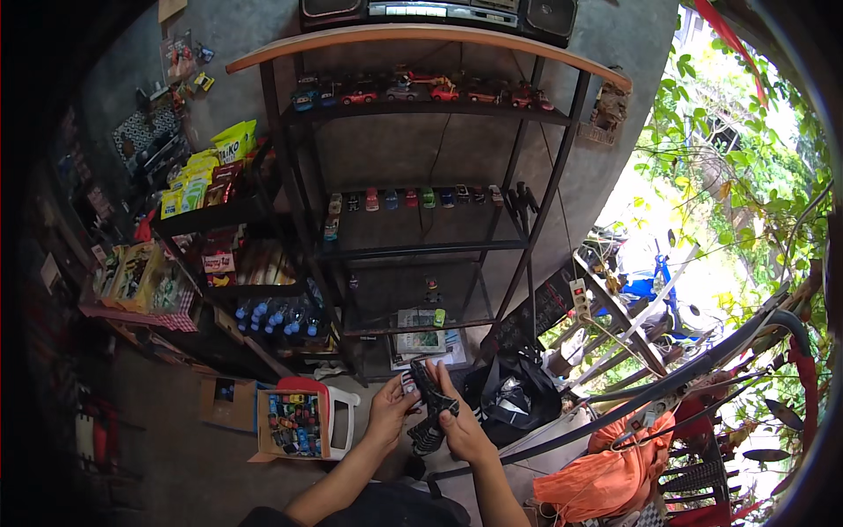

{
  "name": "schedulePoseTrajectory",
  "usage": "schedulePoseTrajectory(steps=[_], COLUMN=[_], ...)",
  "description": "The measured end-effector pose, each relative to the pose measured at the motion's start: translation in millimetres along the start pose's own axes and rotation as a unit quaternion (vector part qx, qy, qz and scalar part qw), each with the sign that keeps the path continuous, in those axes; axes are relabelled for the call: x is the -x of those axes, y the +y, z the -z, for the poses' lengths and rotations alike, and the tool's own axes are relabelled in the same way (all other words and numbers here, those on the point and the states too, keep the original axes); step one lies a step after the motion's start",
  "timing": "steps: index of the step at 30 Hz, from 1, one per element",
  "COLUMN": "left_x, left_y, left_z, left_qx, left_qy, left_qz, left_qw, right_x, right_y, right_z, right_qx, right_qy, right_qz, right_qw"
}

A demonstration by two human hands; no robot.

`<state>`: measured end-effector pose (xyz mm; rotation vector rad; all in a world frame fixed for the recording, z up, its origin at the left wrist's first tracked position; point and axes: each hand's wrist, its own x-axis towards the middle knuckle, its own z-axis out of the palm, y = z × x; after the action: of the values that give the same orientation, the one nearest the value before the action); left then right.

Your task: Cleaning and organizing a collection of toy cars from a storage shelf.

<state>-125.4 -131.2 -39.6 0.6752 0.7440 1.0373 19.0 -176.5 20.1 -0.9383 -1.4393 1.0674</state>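
Note:
My left hand (387,410) pinches a small toy car (407,383), pale with red and dark marks and partly hidden by the fingers. A black cloth with pale stripes (429,416) is bunched in my right hand (465,431), right beside the car. Both hands are close together in front of a dark metal shelf rack (408,249). A row of toy cars (411,197) stands on its middle shelf, and more toy cars (402,93) sit on the upper one. Left of my hands, an open cardboard box (263,421) holds many small toy cars (294,421).
The box rests on a red and white stool (339,415). A lime-green toy car (438,318) and magazines (421,336) are low in the rack. A black bag (517,395) and an orange cloth (606,468) are at right. Snack packets (197,178) fill a stand at left.

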Motion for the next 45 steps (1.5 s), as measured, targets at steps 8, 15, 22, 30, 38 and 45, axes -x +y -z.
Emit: schedulePoseTrajectory(steps=[8, 15, 22, 30, 38, 45], left_x=[16, 32, 9, -14, -55, -89], left_y=[11, 21, 39, 37, 27, 83], left_z=[-32, -48, -52, -45, -16, -7], left_qx=[-0.04, -0.086, -0.101, -0.102, -0.017, 0.088], left_qy=[-0.044, -0.135, -0.07, -0.071, -0.093, -0.082], left_qz=[-0.03, -0.049, -0.138, -0.127, -0.072, 0.022], left_qw=[0.998, 0.986, 0.983, 0.984, 0.993, 0.993], right_x=[-1, -8, 4, -18, -81, -120], right_y=[2, -2, 10, 9, -10, -10], right_z=[11, 16, 6, 9, 6, -21], right_qx=[0.092, -0.12, 0.066, -0.057, 0.024, 0.366], right_qy=[-0.034, 0.049, -0.006, 0.103, 0.111, -0.006], right_qz=[0.106, 0.035, -0.042, -0.088, -0.052, 0.111], right_qw=[0.99, 0.991, 0.997, 0.989, 0.992, 0.924])
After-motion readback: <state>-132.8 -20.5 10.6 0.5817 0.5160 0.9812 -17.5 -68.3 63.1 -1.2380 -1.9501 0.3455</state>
